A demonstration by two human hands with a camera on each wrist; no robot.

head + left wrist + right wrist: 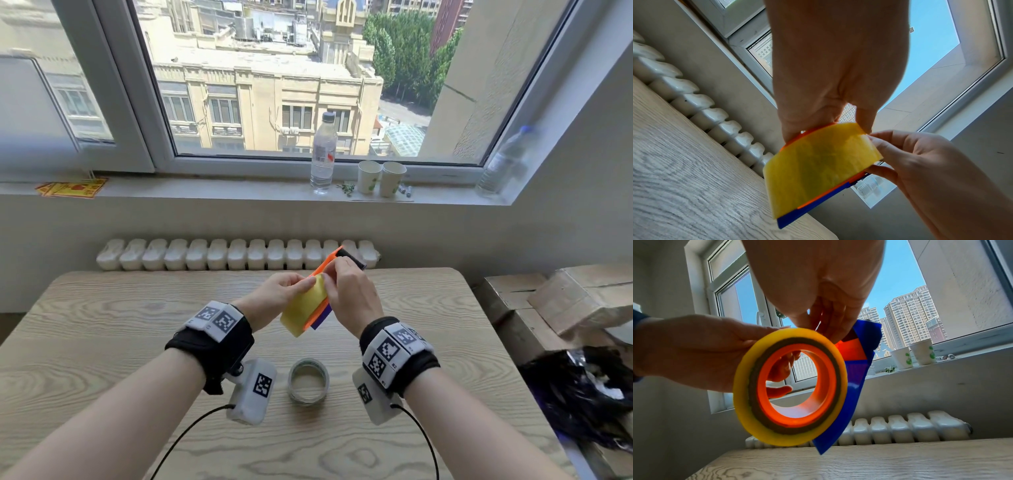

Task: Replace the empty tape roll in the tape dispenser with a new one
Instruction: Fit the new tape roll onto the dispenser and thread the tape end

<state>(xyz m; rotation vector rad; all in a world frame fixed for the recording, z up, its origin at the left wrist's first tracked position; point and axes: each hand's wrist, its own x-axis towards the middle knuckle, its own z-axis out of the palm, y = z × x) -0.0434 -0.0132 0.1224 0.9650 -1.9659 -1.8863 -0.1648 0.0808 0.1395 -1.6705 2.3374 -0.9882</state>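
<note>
Above the wooden table [102,325] both hands hold an orange and blue tape dispenser [328,264] with a full yellow tape roll [303,306] seated on its orange hub [830,382]. My left hand [306,282] grips it from the left, thumb on the roll's outer face and fingers behind, showing through the hub in the right wrist view. My right hand [329,275] pinches at the roll's top edge, beside the dispenser body [856,386]. The left wrist view shows the yellow roll [818,170] from the side. An empty clear roll core [308,382] lies flat on the table between my wrists.
A white radiator [236,255] runs behind the table's far edge. On the windowsill stand a water bottle [323,154] and two paper cups [380,178]. Cardboard boxes [565,301] and a black plastic bag [589,394] crowd the right side.
</note>
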